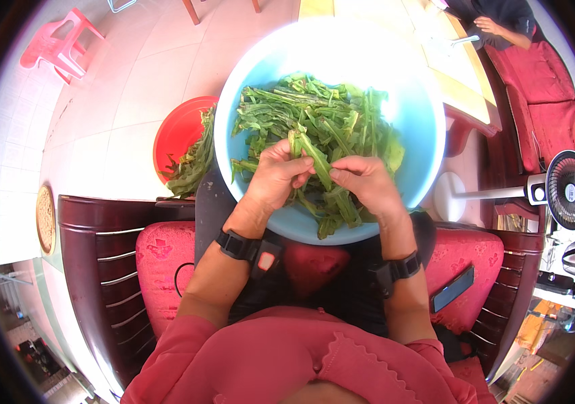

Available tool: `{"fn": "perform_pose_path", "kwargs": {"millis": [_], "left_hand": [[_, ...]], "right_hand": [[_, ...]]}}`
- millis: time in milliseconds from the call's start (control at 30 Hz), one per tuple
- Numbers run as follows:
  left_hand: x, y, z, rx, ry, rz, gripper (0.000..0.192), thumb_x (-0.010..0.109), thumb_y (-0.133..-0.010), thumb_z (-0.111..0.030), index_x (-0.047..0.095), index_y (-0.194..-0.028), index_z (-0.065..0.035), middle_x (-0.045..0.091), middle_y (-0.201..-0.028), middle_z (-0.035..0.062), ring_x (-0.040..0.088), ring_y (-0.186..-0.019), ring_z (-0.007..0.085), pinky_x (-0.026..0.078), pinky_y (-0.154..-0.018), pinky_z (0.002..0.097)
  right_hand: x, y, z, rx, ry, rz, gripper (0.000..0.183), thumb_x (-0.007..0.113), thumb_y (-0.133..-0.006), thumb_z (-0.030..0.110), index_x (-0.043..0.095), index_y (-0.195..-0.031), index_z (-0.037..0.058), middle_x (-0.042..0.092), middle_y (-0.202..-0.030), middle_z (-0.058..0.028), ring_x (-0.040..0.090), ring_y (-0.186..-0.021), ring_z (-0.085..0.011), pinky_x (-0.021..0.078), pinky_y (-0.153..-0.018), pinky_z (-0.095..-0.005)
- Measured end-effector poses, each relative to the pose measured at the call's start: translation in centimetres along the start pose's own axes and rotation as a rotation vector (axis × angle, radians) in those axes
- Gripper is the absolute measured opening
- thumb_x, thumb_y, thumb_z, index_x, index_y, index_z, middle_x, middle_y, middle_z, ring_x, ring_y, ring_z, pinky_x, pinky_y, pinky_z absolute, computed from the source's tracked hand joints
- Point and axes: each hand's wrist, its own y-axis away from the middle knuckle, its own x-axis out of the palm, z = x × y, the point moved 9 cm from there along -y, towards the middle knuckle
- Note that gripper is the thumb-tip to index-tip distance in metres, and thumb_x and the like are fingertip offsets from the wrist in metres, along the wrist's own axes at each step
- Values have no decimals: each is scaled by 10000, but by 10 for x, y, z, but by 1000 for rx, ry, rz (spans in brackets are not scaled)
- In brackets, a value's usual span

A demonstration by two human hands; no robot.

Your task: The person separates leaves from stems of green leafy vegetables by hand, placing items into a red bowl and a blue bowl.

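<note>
A large light-blue plastic basin (422,166) rests on my lap, heaped with green leafy vegetables (287,106). Over its near half, my left hand (283,169) pinches the stem end of a leafy green stalk (317,154). The thumb and forefinger of my right hand (363,179) grip the same stalk lower along its leaf. More leaves hang beneath my hands towards the near rim. Left of the basin, a red plastic basin (173,131) on the floor holds darker, wilted-looking greens (194,156), partly hidden by the blue rim.
I sit on a wooden chair with red cushions (166,252); a smartphone (452,289) lies at right. A white fan (569,189) stands right. Beyond are a wooden table (461,76), a red sofa (545,76) and another person's hand (488,25). A pink plastic chair (62,45) stands far left.
</note>
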Motion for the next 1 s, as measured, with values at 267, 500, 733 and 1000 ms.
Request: {"fn": "perform_pose_path", "kwargs": {"millis": [267,500,733,1000], "left_hand": [[-4,0,5,-106,29,-94,79,596,-754,-12,570,-818,-52,573,-677,41,469,-500,94,341,-444,207],[-4,3,4,-98,122,-152,78,591,-762,-26,571,-829,-62,573,-686,28,474,-515,94,353,-459,214],[-4,2,-2,-30,-21,-129,96,638,-778,-96,570,-844,-85,575,-733,-18,489,-570,66,349,-468,197],[-15,-2,-10,15,178,-150,154,575,-783,-82,540,-933,-74,587,-785,36,508,-623,132,351,-498,261]], "right_hand": [[8,2,16,-132,228,-2,87,583,-849,70,595,-847,-16,530,-719,22,453,-669,-50,381,-575,-216],[10,2,17,-160,322,-53,75,582,-842,55,573,-843,-19,521,-719,8,455,-686,-59,393,-597,-223],[17,2,9,-169,280,71,64,548,-801,-26,585,-853,-18,531,-723,18,472,-677,-51,395,-585,-211],[10,2,-2,-3,223,141,154,538,-787,-51,567,-932,-9,562,-762,3,511,-686,-52,421,-602,-203]]}}
